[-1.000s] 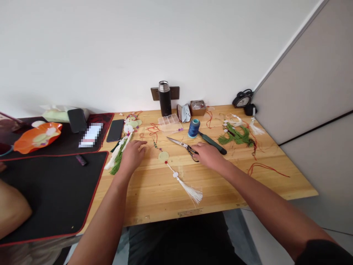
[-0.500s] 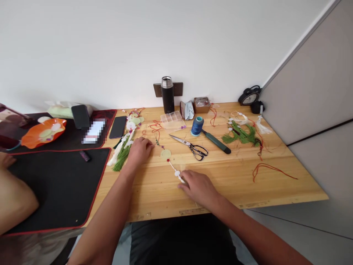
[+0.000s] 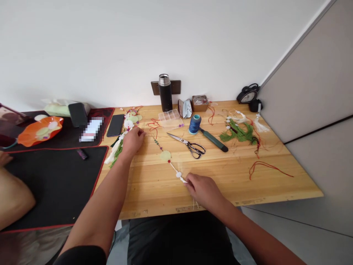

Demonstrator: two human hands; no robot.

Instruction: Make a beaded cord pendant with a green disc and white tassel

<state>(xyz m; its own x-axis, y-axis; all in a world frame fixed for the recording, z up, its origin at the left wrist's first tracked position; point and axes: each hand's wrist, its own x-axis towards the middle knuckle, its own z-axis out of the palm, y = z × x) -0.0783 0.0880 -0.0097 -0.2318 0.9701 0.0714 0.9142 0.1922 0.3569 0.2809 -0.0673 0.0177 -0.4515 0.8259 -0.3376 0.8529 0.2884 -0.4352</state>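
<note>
A beaded cord pendant (image 3: 165,155) lies straight across the wooden table, with a pale green disc, red beads and a white knot on it. My right hand (image 3: 204,191) is shut on its white tassel near the table's front edge, hiding most of the strands. My left hand (image 3: 132,141) rests by the cord's upper end, and I cannot tell whether it pinches the cord. Just past my left fingers, a pale green and white ornament (image 3: 129,119) lies on the wood. Steel scissors (image 3: 190,145) lie to the right of the pendant.
A blue thread spool (image 3: 194,124) and green-handled tool (image 3: 213,140) stand beyond the scissors. Green tassels (image 3: 238,133) and red cords lie at right. A co-worker's arm (image 3: 13,200) rests on a black mat (image 3: 52,187) at left.
My right hand has moved from the scissors down to the tassel and now holds it nearer the front edge. My left hand has shifted slightly farther up the table.
</note>
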